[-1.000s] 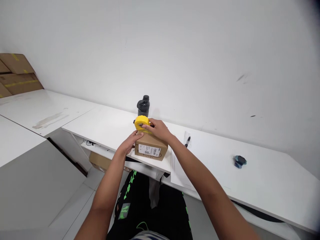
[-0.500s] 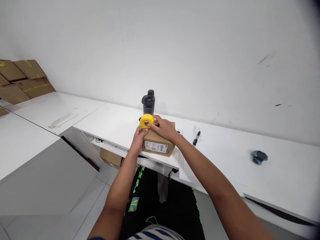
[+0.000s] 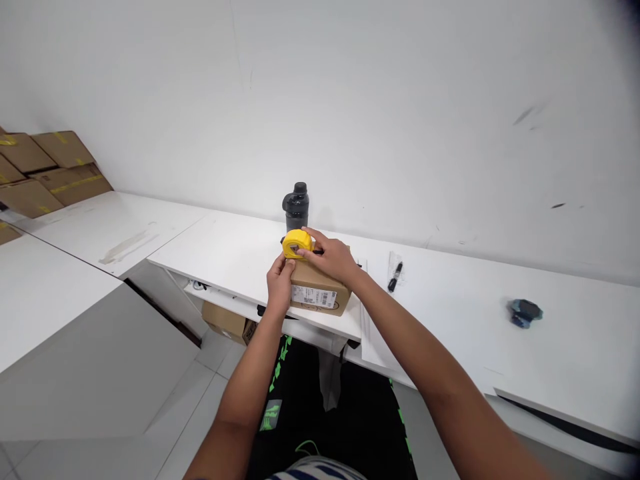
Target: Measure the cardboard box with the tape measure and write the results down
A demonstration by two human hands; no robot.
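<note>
Slid farther over the tape measure (image 3: 297, 244), my right hand (image 3: 335, 258) clasps it; my left hand (image 3: 280, 281) touches the box (image 3: 318, 285), hold unclear.

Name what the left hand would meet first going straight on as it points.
The left hand would probably meet the yellow tape measure first; whether they already touch is unclear.

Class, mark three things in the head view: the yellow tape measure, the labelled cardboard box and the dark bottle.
Yellow tape measure (image 3: 297, 239): head view, on its casing.
Labelled cardboard box (image 3: 314, 297): head view, on its white label.
Dark bottle (image 3: 297, 209): head view, on its body.
</note>
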